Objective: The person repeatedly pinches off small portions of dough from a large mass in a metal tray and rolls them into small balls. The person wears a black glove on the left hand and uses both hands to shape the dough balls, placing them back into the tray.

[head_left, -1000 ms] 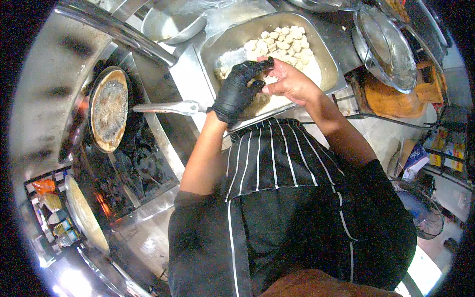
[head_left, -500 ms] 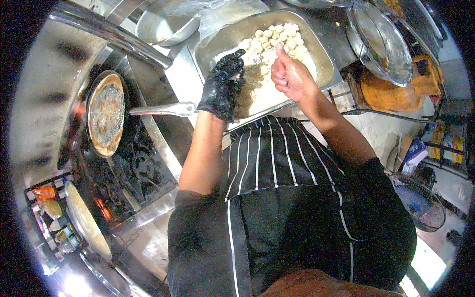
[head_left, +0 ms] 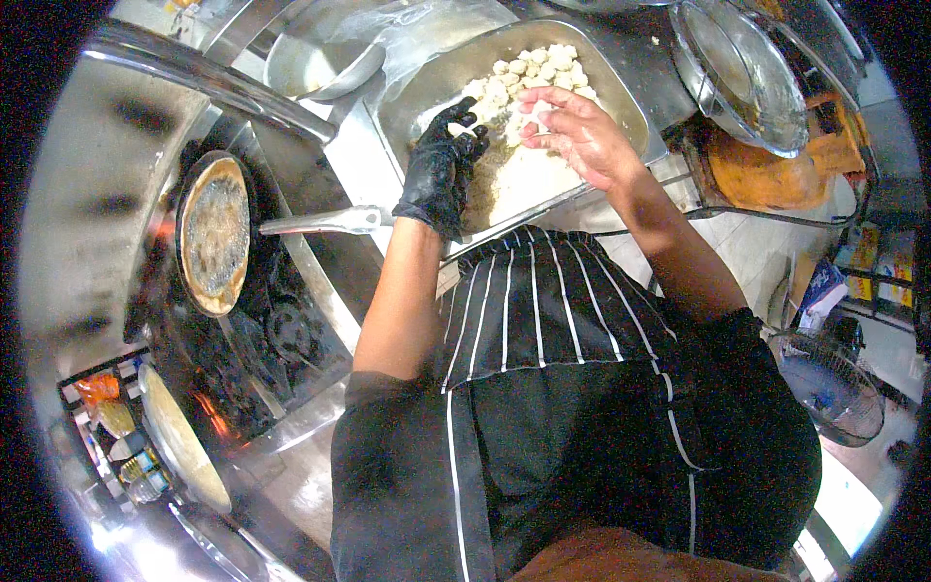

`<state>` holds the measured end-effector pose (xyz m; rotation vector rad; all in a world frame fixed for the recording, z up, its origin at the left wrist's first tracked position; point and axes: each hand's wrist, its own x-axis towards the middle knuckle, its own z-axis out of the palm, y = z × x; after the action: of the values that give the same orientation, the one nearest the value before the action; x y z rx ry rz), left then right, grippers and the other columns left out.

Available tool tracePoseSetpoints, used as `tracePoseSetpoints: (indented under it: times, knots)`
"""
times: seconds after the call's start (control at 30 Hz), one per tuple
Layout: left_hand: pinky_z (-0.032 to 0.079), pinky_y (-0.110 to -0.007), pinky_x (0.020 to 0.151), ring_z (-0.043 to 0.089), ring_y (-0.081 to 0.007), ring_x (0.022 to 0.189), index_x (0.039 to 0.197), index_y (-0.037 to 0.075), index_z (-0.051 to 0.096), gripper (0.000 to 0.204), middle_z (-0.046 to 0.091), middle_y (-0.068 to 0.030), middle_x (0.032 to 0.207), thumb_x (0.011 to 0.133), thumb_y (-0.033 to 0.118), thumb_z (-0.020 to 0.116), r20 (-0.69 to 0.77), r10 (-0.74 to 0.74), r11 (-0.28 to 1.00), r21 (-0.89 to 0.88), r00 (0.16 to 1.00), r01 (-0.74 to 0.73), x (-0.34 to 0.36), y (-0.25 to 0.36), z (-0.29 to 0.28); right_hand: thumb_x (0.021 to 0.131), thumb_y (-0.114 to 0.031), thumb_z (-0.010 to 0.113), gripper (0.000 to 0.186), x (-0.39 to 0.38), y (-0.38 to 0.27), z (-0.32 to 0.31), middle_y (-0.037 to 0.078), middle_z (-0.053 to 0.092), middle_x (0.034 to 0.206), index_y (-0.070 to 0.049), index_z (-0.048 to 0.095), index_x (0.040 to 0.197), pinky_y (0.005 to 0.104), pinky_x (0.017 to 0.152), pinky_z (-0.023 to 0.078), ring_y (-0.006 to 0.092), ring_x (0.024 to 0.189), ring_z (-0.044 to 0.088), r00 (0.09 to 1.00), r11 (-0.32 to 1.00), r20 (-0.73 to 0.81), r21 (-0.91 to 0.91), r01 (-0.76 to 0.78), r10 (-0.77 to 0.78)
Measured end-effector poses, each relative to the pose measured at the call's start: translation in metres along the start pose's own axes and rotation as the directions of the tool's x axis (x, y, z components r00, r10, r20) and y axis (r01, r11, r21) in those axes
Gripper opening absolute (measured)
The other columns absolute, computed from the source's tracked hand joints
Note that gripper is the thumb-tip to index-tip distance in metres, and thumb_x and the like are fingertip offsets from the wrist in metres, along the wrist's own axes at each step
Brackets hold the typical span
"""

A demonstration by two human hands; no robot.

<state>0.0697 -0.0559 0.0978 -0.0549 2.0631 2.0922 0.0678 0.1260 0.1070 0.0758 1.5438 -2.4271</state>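
My left hand (head_left: 441,165), in a black glove, is over the left side of a metal tray (head_left: 621,97), its fingers curled around a small pale piece of dough (head_left: 462,130). My right hand (head_left: 574,136), bare, is just right of it above the tray, fingers bent around a small white lump (head_left: 541,118). Lumpy pale dough pieces (head_left: 550,63) fill the back of the tray; white powder (head_left: 514,194) covers part of its bottom, with darker bare metal showing near my left hand.
At left, a pan (head_left: 213,233) of browned, bubbly food and a second round pan (head_left: 184,436) sit on the stove (head_left: 281,349), with flame showing. A long handle (head_left: 320,221) reaches toward the tray. Metal bowls (head_left: 320,63) (head_left: 737,78), orange board (head_left: 766,175) and a wire fan (head_left: 824,388) surround me.
My hands were together over the tray, then parted. My right hand turned from thumb-up to bent fingers over a white lump; my left fingers now show a pale piece between them.
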Motion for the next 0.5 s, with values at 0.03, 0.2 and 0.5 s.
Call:
tracePoseSetpoints:
  times: [0.03, 0.2, 0.5]
  knots:
    - [0.041, -0.019, 0.057, 0.049, -0.0108, 0.068, 0.119, 0.009, 0.048, 0.033, 0.054, -0.0034, 0.091, 0.087, 0.01, 0.048, 0.008, -0.031, 0.99, -0.134, 0.999, 0.032, 0.0, 0.0, 0.002, 0.086, -0.019, 0.052, 0.028, -0.002, -0.002, -0.006, 0.002, 0.052, 0.081, -0.001, 0.052, 0.107, 0.0265, 0.064, 0.046, 0.0118, 0.071, 0.051, 0.999, 1.0, 0.046, -0.029, -0.001, 0.002]
    - [0.039, -0.015, 0.054, 0.044, -0.0048, 0.063, 0.119, 0.004, 0.047, 0.033, 0.053, -0.0018, 0.083, 0.086, 0.008, 0.046, 0.256, -0.055, 0.771, -0.603, 0.965, 0.203, 0.004, -0.009, -0.011, 0.084, -0.016, 0.055, 0.026, 0.003, 0.002, -0.027, 0.006, 0.056, 0.094, -0.003, 0.054, 0.106, 0.0308, 0.067, 0.047, 0.0146, 0.073, 0.052, 0.985, 0.985, 0.16, 0.148, -0.094, 0.07]
    - [0.027, -0.021, 0.037, 0.034, -0.0071, 0.042, 0.08, 0.013, 0.056, 0.023, 0.039, 0.0063, 0.054, 0.089, 0.033, 0.049, -0.009, -0.244, 0.775, -0.603, 0.97, 0.19, 0.016, -0.009, 0.008, 0.087, -0.035, 0.051, 0.03, 0.002, -0.004, -0.027, -0.001, 0.043, 0.059, -0.013, 0.048, 0.067, 0.0218, 0.04, 0.031, 0.0096, 0.052, 0.043, 0.992, 0.917, 0.032, 0.38, -0.122, 0.119]
